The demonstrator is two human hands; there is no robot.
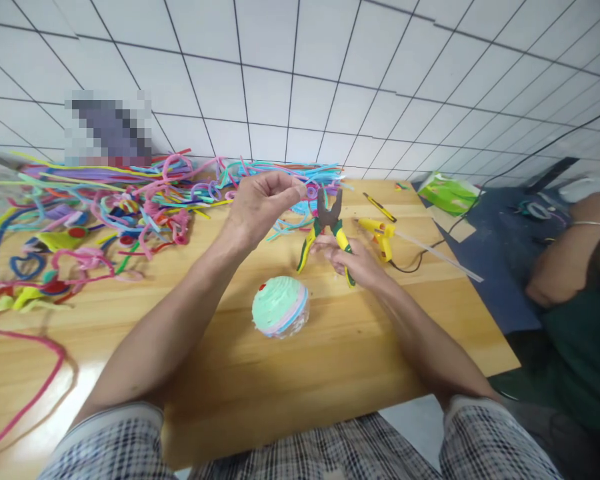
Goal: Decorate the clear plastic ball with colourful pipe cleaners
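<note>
beside pliers (329, 215), left hand (260, 205) aloft

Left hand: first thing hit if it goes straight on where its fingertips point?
Likely the open-jawed pliers in the right hand, just right of the left hand's fingertips. Depth is unclear from one view; it might pass above or behind them.

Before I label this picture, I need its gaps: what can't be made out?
Head view: what, if anything, the left hand pinches; too small and blurred.
Head view: part of the right hand; a pliers handle crosses it.
Head view: underside of the ball; its own bulk hides it.
Head view: the purplish shape; pixelation masks it.
Head view: the rest of the neighbouring person; cut off by the right edge.
</note>
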